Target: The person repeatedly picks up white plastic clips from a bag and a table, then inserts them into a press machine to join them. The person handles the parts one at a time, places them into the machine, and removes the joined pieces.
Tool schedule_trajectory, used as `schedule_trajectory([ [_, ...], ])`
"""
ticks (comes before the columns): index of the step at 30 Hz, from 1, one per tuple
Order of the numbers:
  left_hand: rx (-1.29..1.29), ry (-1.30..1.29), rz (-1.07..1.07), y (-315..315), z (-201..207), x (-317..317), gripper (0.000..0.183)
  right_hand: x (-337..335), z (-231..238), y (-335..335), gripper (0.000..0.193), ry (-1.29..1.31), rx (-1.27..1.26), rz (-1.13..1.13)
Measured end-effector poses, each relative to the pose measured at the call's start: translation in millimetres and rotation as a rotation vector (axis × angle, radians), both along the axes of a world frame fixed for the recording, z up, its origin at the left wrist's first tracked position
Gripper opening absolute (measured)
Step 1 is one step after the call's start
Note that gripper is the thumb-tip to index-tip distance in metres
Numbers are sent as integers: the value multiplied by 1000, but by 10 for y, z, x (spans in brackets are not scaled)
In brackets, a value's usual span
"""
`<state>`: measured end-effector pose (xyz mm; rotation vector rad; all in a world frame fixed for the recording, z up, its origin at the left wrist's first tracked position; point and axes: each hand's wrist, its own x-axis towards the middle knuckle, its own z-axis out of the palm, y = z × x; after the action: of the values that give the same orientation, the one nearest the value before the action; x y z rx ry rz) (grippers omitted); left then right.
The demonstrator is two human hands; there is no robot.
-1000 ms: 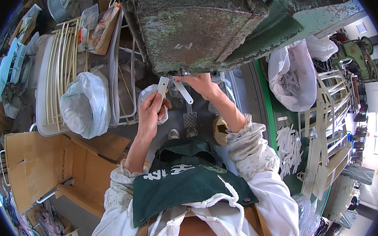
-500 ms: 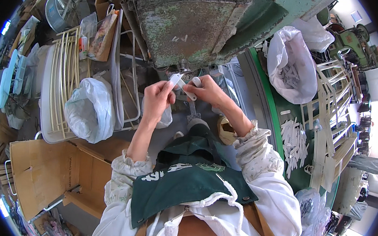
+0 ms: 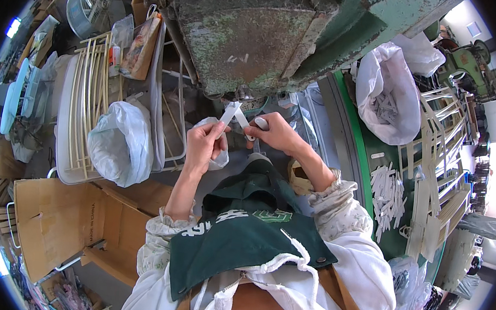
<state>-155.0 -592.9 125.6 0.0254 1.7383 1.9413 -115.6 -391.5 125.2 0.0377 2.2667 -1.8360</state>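
Observation:
My left hand point(image 3: 203, 145) is closed in a pinch on a white flat strip point(image 3: 228, 115). My right hand point(image 3: 277, 135) grips a second white strip point(image 3: 242, 121), whose lower end has a small hole. The upper ends of both strips meet in an upside-down V just below the green machine point(image 3: 244, 50); I cannot tell whether they are joined. A rounded white end point(image 3: 261, 123) of another piece also pokes out of my right hand. Metal parts under the machine head sit close beyond the strip tips, partly hidden.
To the right, a green-edged bench point(image 3: 360, 146) bears a white sack point(image 3: 388, 99) of white pieces and a pile of strips point(image 3: 387, 195). On the left are a plastic bag point(image 3: 119, 145), pale rods point(image 3: 82, 113) and an open cardboard box point(image 3: 50, 227). The machine overhangs my hands.
The strips, crossed near my right fingers before, have swung into an upside-down V with their tips together. My left hand has dropped slightly, and the view has shifted a little.

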Motion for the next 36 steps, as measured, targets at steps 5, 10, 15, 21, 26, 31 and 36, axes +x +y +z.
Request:
schedule_trajectory([
  [5,-34,23,18,-33,55,4,27,59,98,-13,20,-52,-78,-56],
  [10,-36,-6,12,-65,71,-31,27,46,157,-27,20,-94,-94,-72],
  [15,10,56,0,-88,245,8,27,57,277,-28,20,-65,-149,-66],
  [21,208,-65,-91,-209,189,-16,52,292,194,238,22,29,-274,-294],
  [26,126,-76,-90,-391,-18,54,47,656,389,1690,22,103,-14,-1004],
  [31,166,-107,-166,-75,-66,174,33,532,-68,2078,41,3,420,-819],
  [36,207,-108,-14,162,-1,164,25,216,370,-75,34,125,-375,-221],
])
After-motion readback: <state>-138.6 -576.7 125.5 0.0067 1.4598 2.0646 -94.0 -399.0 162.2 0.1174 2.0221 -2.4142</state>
